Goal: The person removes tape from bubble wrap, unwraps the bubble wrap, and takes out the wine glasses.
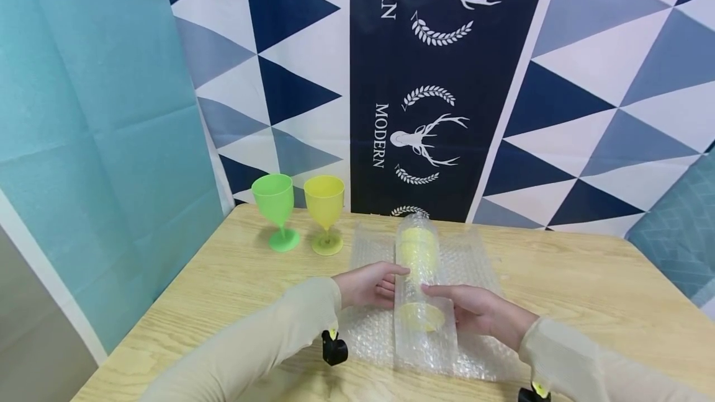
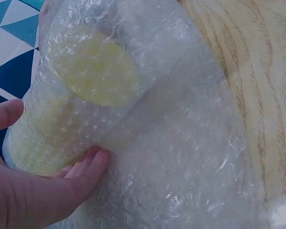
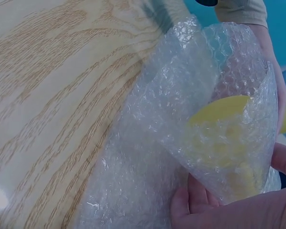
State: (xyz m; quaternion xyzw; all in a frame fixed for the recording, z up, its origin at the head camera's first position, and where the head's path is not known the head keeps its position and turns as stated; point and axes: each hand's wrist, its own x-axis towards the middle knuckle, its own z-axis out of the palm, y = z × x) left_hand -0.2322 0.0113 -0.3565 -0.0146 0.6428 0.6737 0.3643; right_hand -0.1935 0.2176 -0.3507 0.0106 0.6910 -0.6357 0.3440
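Note:
A yellow goblet (image 1: pixel 419 250) lies on its side, rolled in clear bubble wrap (image 1: pixel 371 334) on the table. My left hand (image 1: pixel 368 284) holds the roll's left side, fingers curled against it low down and the thumb near its top. From the other side my right hand (image 1: pixel 483 309) grips the roll, with its thumb over the top and its fingers tucked along the lower edge. In the right wrist view the yellow rim (image 3: pixel 219 112) shows through an open end of the wrap. Some fingertips are hidden behind the plastic.
A green goblet (image 1: pixel 274 200) and another yellow goblet (image 1: pixel 325 203) stand upright at the table's back left. A loose flap of bubble wrap (image 1: pixel 475 265) spreads right of the roll. Behind the wooden table (image 1: pixel 586 303) hangs a patterned cloth (image 1: pixel 301 73).

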